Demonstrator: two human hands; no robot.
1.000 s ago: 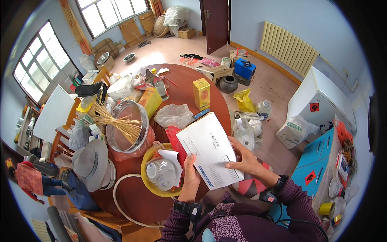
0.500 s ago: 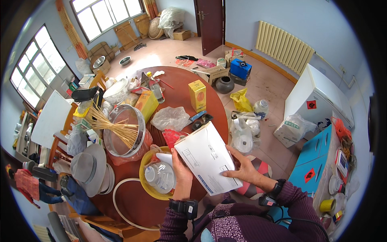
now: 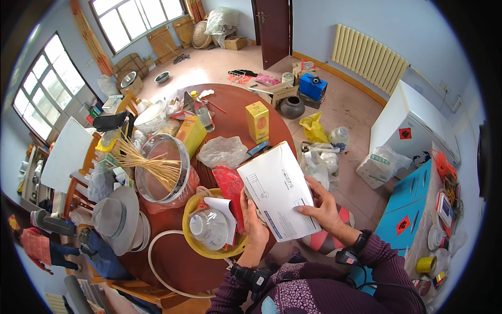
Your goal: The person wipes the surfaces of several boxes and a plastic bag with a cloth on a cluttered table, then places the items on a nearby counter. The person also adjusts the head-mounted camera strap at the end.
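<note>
A white cardboard box (image 3: 277, 183) with line drawings on its face is held tilted over the near right edge of the round red table. My right hand (image 3: 325, 212) grips its right side, thumb on the printed face and fingers underneath. At its lower left edge, my left hand (image 3: 254, 225) is closed on the box, partly hidden behind it. Left of my left hand sits a yellow basket (image 3: 186, 230) holding a clear plastic jar (image 3: 212, 230) and a white sheet (image 3: 224, 208). A red plastic bag (image 3: 228, 183) lies just beyond the basket.
On the table (image 3: 183, 272) stand a round clear-walled container with straw-coloured sticks (image 3: 157, 170), a yellow box (image 3: 257, 123), a bottle (image 3: 203, 116) and a grey hat (image 3: 112, 217). A white hoop (image 3: 151, 256) overhangs the near edge. Blue cabinets (image 3: 402, 204) are at right; a person (image 3: 39, 246) is far left.
Both hands have shifted the box rightward and turned it more upright. My left hand has moved right and down along its edge, uncovering more of the basket and red bag.
</note>
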